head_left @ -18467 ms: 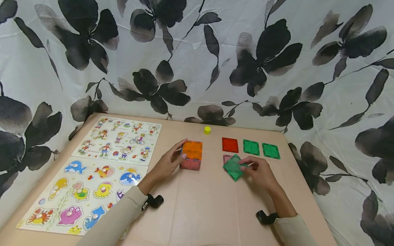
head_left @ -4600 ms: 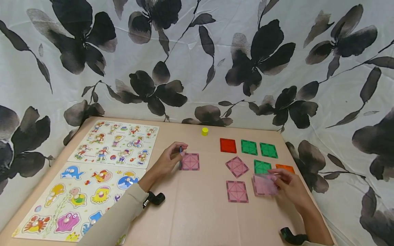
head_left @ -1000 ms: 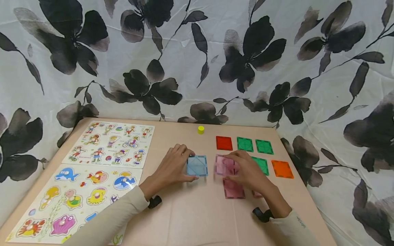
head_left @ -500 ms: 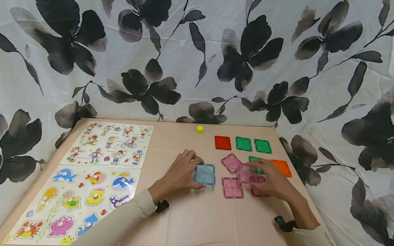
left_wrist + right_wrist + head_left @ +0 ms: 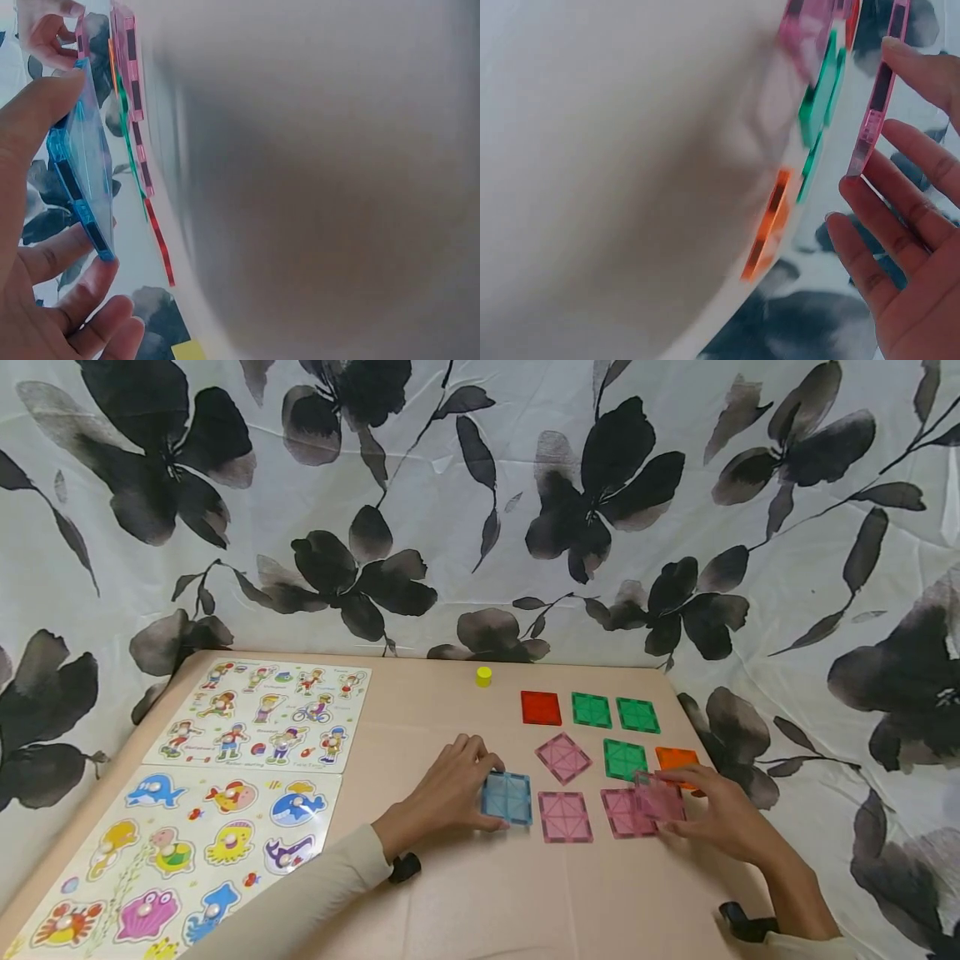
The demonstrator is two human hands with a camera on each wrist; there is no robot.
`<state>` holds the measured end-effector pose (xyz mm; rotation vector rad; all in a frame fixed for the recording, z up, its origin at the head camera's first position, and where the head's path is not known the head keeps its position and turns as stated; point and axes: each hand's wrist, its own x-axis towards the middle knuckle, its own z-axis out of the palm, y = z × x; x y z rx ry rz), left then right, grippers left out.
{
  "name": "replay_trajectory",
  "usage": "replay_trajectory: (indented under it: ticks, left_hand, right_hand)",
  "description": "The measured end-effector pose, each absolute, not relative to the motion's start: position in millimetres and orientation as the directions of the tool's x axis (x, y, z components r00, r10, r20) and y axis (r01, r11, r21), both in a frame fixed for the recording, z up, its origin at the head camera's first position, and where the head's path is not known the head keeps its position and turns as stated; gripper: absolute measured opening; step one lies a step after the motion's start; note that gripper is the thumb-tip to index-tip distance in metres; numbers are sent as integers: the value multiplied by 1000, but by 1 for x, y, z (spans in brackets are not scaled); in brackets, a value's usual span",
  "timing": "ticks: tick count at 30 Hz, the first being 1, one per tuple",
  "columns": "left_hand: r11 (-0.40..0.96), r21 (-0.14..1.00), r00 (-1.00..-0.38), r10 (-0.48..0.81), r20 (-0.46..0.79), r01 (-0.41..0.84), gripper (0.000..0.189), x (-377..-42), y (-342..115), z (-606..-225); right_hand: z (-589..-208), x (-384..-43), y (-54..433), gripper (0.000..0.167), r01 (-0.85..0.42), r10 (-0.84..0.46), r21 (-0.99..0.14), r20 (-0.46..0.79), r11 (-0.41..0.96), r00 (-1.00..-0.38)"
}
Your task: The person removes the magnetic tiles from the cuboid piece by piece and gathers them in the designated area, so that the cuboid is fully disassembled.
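Observation:
My left hand [image 5: 450, 789] pinches a see-through blue square magnetic tile [image 5: 507, 798] by opposite edges, held above the table. In the left wrist view, the thumb is on one edge of the blue tile [image 5: 86, 165] and fingertips on the other. My right hand [image 5: 723, 814] pinches a pink magnetic tile [image 5: 663, 797], partly overlapping in view a pink tile [image 5: 621, 813] on the table. The right wrist view shows the held pink tile [image 5: 876, 105] edge-on, raised between thumb and fingers. Two more pink tiles lie nearby, one square-on [image 5: 566, 817], one turned diagonally [image 5: 562, 757].
A red tile [image 5: 541, 708] and two green tiles [image 5: 591, 710] form a back row. Another green tile [image 5: 624, 760] and an orange tile [image 5: 675, 757] lie in front. A yellow cylinder [image 5: 483, 677] stands at the back. Two picture boards [image 5: 258, 714] cover the left.
Since 18.5 s ago, orange, green and pink tiles were laid out at right; the left hand's top tile is now blue. Lately the right hand carried its pink tile rightward; the left hand drifted right.

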<state>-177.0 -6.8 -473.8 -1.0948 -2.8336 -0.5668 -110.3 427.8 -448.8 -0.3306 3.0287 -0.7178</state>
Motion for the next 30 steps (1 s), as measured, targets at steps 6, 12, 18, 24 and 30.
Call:
replay_trajectory:
  ticks: [6,12,18,24,30]
  left_hand:
    - [669,329,-738,653,167,666,72,-175,-6,-475]
    - [664,314,-725,674,141,679,75,-172,-8,-477]
    - [673,303,-726,678,113,675,76,-169,-8,-480]
    - [680,291,-727,680,92,673,79,-168,-8,-483]
    - [699,298,-748,658,92,651,86,-169,-13,-482]
  right_hand:
    - [-453,-102,450,74,-129,-158,-444,-29,887,-987]
    - [-461,-97,463,75,-67,-125,-448,-102,891,-987]
    - [-470,-96,462,73,-65,-131,-421,-129,905,-983]
    - [-471,-96,456,75,-125,-176,-398,-92,909,-980]
    - [-464,-97,450,80,-150,-179,-374,-44,915,-983]
